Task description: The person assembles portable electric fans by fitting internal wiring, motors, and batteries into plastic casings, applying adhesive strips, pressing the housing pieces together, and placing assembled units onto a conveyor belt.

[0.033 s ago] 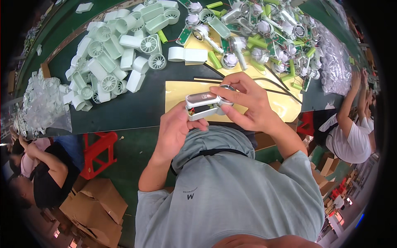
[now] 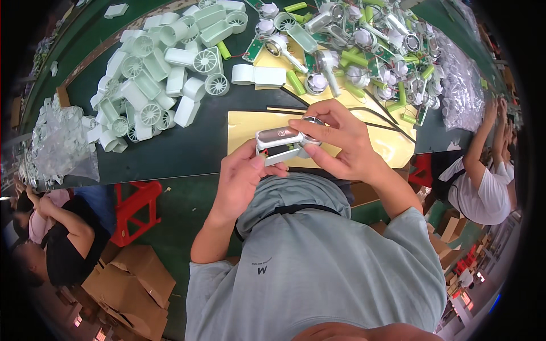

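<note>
Both of my hands hold a small white handheld fan with a shiny grey-brown panel, above the near table edge. Its casing is parted along the near side, where dark parts and a bit of red wire show in the gap. My right hand grips the round fan head, with the index finger across the top and the thumb below. At the other end, my left hand pinches the handle, its thumb at the gap. Beneath the hands lies a yellow sheet on the dark table.
Pale green fan shells are heaped at the left. Fan assemblies with green batteries and circuit boards crowd the far right. A plastic bag of small parts lies far left, bubble wrap at right. Co-workers sit on both sides.
My left thumb has shifted slightly onto the gap in the casing, and the gap looks a little narrower. My right hand keeps its place.
</note>
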Demonstrator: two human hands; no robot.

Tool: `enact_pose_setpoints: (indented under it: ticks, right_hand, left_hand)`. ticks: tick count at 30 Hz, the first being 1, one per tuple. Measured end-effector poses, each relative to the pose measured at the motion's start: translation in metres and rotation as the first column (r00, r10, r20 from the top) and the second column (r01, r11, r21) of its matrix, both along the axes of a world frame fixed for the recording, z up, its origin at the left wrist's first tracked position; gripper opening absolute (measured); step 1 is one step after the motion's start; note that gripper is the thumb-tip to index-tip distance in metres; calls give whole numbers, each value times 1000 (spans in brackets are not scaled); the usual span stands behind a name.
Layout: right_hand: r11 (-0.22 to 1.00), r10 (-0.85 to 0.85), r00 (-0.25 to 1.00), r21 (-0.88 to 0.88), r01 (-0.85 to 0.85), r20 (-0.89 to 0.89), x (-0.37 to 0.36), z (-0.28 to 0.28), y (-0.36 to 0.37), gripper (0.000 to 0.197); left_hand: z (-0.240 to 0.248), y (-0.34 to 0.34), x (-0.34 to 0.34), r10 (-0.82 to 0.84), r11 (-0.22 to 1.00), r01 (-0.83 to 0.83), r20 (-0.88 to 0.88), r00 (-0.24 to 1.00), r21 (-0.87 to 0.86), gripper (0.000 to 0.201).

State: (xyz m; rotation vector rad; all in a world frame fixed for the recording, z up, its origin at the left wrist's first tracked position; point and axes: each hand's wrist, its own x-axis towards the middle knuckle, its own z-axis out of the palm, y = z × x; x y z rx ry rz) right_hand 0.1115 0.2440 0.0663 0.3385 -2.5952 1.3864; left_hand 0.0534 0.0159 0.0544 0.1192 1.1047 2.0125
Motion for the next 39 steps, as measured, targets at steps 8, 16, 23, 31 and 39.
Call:
enact_pose_setpoints:
  ticks: [8,16,23,31,39]
  right_hand:
    - [998,64,998,-9,-64,27,0,4,-3,41]
    - [995,86,996,-58,-86,-18,0,-3,1,38]
    - [977,127,991,-176,-118,38,-2,-8,3,36]
    - [961,124,992,-248,-122,-7,-3,-8,-2,38]
    - [946,127,992,-304,-115,20,-6,-8,-6,39]
  left_hand:
    - [-15,-7,-7,-71,987,49,144,987,151,39]
    - [-3,-6,-7,-94,990,82,103,990,116,40]
    - [3,2,5,-6,983,-34,-218,976,-178,37]
    - [11,3,0,-67,951,-112,-545,836,-289,29]
    - [8,-2,-1,-73,939,-136,-570,818,-315,30]
